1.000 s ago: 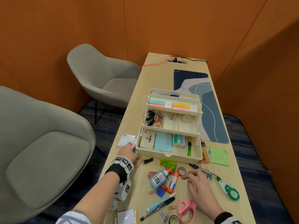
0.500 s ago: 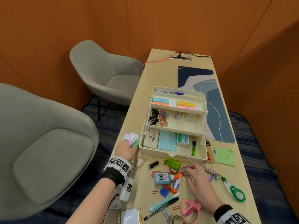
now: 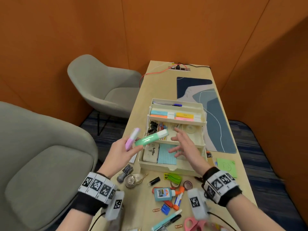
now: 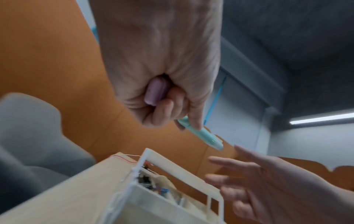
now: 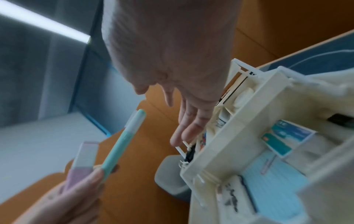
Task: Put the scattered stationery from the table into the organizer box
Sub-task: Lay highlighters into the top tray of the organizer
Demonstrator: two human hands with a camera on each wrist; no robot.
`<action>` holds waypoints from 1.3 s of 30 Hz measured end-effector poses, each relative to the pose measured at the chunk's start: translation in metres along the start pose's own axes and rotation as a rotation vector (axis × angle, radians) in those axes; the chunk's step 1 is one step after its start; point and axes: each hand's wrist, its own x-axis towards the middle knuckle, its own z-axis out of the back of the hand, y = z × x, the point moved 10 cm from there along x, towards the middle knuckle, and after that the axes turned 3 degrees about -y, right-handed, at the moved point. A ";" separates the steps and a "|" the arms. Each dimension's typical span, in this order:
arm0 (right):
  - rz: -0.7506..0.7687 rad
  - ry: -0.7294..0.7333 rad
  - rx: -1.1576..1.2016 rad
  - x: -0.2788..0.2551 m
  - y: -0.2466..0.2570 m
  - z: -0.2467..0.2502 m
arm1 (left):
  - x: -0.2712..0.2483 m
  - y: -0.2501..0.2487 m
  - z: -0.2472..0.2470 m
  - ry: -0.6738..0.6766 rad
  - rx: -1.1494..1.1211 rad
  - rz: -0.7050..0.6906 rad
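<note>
The left hand [image 3: 119,153] is gripping a green marker [image 3: 150,138] and a pink marker [image 3: 132,139] above the organizer box's [image 3: 166,166] left edge, seemingly offering them to the empty, open-fingered right hand [image 3: 185,145], which is hovering over the trays.

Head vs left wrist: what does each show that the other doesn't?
Only head: the table clutter near the person, glue bottle, pink scissors, green sticky note, and the organizer box's tiers from above. Only left wrist: the left hand's fingers curled round the pink highlighter's end. Both: green highlighter, open right hand, box.
</note>
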 end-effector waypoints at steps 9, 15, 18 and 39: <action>0.003 -0.193 0.120 0.044 0.033 0.074 | 0.077 -0.041 -0.075 0.177 0.043 -0.159; -0.081 -0.623 -0.060 0.100 0.025 0.165 | 0.129 -0.039 -0.088 0.194 0.157 -0.079; -0.103 -0.583 -0.299 0.119 0.023 0.161 | 0.150 -0.043 -0.089 0.165 0.297 -0.134; 0.269 -0.501 -0.843 0.039 0.014 0.110 | 0.197 -0.039 -0.136 0.136 0.746 -0.326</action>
